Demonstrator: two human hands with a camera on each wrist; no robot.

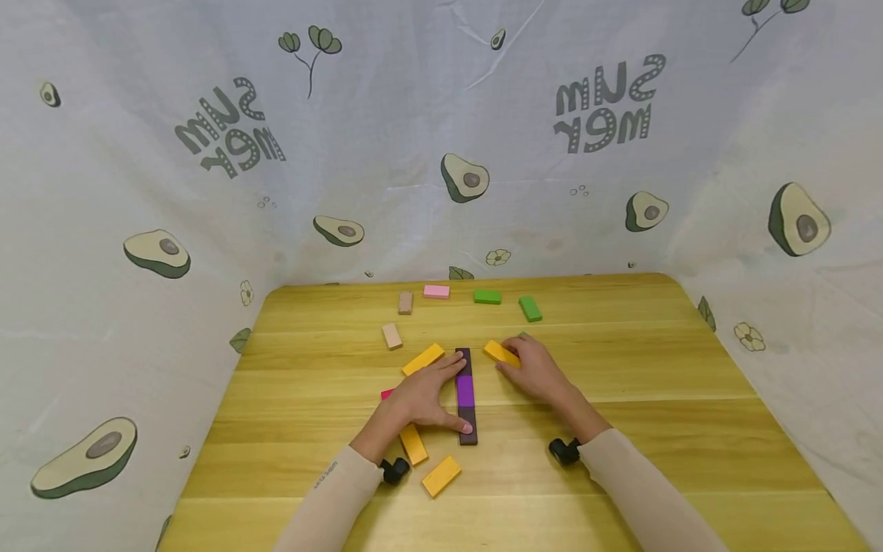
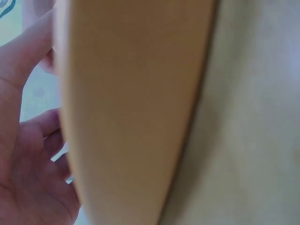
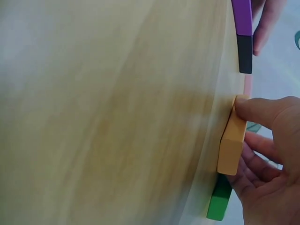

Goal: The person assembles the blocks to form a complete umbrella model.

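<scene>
Two black blocks and a purple block (image 1: 465, 391) lie end to end in a row on the table. My left hand (image 1: 422, 395) is spread along this row, its fingertips touching the far black block (image 1: 464, 368) and its thumb on the near black block (image 1: 467, 437). Between thumb and fingers, my right hand (image 1: 540, 369) pinches a yellow block (image 1: 501, 353), right of the row's far end. The right wrist view shows the thumb against that yellow block (image 3: 232, 140). A close, blurred orange-tan surface (image 2: 136, 112) hides much of the left wrist view.
Yellow blocks (image 1: 423, 359) (image 1: 414, 445) (image 1: 441, 476) and a partly hidden red block (image 1: 387, 394) lie around my left hand. Farther back are tan blocks (image 1: 405, 303) (image 1: 392, 336), a pink block (image 1: 437, 291) and green blocks (image 1: 487, 297) (image 1: 530, 308). A patterned cloth (image 1: 386, 138) hangs behind the wooden table (image 1: 621, 475).
</scene>
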